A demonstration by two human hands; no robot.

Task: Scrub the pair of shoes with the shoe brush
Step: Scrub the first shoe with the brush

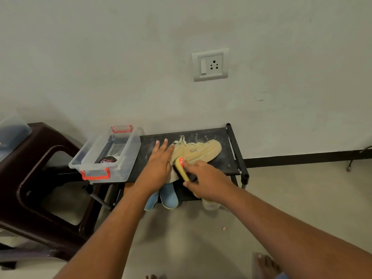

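The tan shoe (pixel 199 151) lay on its side on the top shelf of the black rack (pixel 221 165). The left hand (pixel 157 168) pressed its heel end with straight fingers. The right hand (pixel 207 182) gripped the yellow brush (pixel 181 169), fingers curled round it, against the shoe's near side. At the rack's left end stood a clear bin (pixel 130 156) with red handles. It held a round dark tin (pixel 108 159) and a gridded item that could not be identified. Blue shoes (pixel 169 196) sat on the lower shelf.
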